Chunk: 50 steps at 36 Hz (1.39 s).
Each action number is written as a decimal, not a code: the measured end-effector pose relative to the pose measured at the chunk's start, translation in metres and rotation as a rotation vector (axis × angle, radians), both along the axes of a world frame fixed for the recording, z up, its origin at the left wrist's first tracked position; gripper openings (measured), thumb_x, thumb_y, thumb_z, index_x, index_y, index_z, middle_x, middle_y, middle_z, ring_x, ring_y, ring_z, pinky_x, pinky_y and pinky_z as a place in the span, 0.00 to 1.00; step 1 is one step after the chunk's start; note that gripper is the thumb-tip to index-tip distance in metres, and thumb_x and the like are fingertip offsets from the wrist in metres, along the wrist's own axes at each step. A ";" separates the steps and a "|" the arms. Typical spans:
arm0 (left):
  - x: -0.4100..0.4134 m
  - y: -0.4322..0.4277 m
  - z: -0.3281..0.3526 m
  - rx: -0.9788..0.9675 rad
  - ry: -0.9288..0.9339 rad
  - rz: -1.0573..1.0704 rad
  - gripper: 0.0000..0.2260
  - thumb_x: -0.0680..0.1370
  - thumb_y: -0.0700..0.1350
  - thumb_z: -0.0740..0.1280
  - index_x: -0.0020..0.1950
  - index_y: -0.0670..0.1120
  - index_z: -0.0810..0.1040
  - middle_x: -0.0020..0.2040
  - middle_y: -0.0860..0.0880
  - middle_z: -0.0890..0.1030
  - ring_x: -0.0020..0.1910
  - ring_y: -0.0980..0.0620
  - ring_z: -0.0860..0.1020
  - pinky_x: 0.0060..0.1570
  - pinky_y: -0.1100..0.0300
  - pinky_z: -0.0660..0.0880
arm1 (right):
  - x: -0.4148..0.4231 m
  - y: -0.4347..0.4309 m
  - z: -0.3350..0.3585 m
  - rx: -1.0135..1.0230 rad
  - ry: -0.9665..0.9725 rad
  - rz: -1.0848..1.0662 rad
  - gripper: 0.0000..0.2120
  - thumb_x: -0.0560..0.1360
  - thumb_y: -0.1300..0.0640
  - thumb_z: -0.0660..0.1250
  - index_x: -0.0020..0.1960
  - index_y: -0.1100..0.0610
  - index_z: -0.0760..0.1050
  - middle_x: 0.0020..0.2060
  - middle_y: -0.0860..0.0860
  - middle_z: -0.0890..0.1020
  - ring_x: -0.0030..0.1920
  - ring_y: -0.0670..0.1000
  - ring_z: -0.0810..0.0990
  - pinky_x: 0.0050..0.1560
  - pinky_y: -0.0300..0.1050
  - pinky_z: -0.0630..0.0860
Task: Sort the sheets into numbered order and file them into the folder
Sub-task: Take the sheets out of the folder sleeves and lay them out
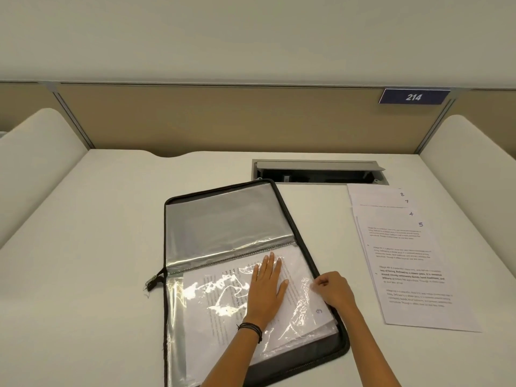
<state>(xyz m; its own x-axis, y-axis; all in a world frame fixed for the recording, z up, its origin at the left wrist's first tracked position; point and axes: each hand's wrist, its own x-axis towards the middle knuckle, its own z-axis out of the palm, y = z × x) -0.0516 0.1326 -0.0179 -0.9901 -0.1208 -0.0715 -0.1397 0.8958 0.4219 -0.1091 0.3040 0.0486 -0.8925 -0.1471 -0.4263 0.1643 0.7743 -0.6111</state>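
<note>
A black zip folder lies open on the desk, with clear plastic sleeves inside. A printed sheet marked 9 sits in the near sleeve. My left hand lies flat on that sleeve, fingers straight, pressing it down. My right hand pinches the sleeve's right edge near the folder's rim. Several loose sheets fan out to the right of the folder, with the numbers 2, 7, 4 and 5 showing at their top corners.
The white desk has cream side dividers left and right and a tan back panel with a blue 214 label. An open cable hatch lies just behind the folder.
</note>
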 end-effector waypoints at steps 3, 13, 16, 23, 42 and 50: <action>-0.001 -0.001 -0.001 0.016 0.000 0.011 0.26 0.83 0.58 0.44 0.75 0.46 0.62 0.74 0.46 0.64 0.74 0.50 0.56 0.72 0.58 0.45 | -0.003 0.005 0.004 -0.006 0.040 -0.048 0.04 0.75 0.56 0.69 0.41 0.55 0.78 0.35 0.47 0.79 0.39 0.47 0.77 0.42 0.39 0.70; -0.002 0.001 -0.002 0.087 0.122 -0.012 0.38 0.72 0.70 0.29 0.75 0.50 0.42 0.76 0.51 0.38 0.75 0.50 0.36 0.69 0.65 0.28 | -0.005 0.014 0.004 0.065 0.169 -0.131 0.06 0.76 0.55 0.68 0.44 0.58 0.80 0.38 0.49 0.80 0.39 0.49 0.77 0.52 0.47 0.74; -0.001 0.001 -0.004 0.083 0.143 0.001 0.35 0.75 0.68 0.33 0.76 0.49 0.46 0.77 0.50 0.43 0.76 0.48 0.41 0.69 0.65 0.29 | -0.007 0.018 0.006 0.075 0.211 -0.196 0.07 0.76 0.56 0.67 0.42 0.58 0.80 0.35 0.49 0.79 0.37 0.50 0.77 0.54 0.52 0.75; 0.001 0.000 -0.008 0.065 0.177 -0.015 0.32 0.79 0.65 0.37 0.77 0.49 0.49 0.77 0.50 0.47 0.76 0.52 0.41 0.71 0.62 0.33 | -0.011 0.043 0.016 -0.077 0.272 -0.363 0.07 0.76 0.58 0.67 0.49 0.61 0.81 0.42 0.54 0.81 0.35 0.49 0.76 0.36 0.41 0.71; 0.000 0.005 -0.016 0.021 0.231 0.036 0.31 0.80 0.63 0.39 0.77 0.48 0.54 0.78 0.48 0.50 0.75 0.56 0.40 0.73 0.59 0.33 | 0.008 0.094 0.023 -0.290 -0.263 -0.262 0.09 0.71 0.61 0.74 0.47 0.64 0.79 0.40 0.55 0.85 0.34 0.50 0.83 0.33 0.41 0.78; -0.002 0.016 -0.012 0.032 0.189 0.057 0.31 0.81 0.63 0.41 0.76 0.46 0.59 0.77 0.46 0.56 0.76 0.53 0.45 0.72 0.53 0.32 | 0.008 0.109 0.014 -0.415 -0.012 -0.610 0.08 0.73 0.66 0.69 0.52 0.67 0.78 0.42 0.61 0.83 0.31 0.52 0.81 0.27 0.39 0.77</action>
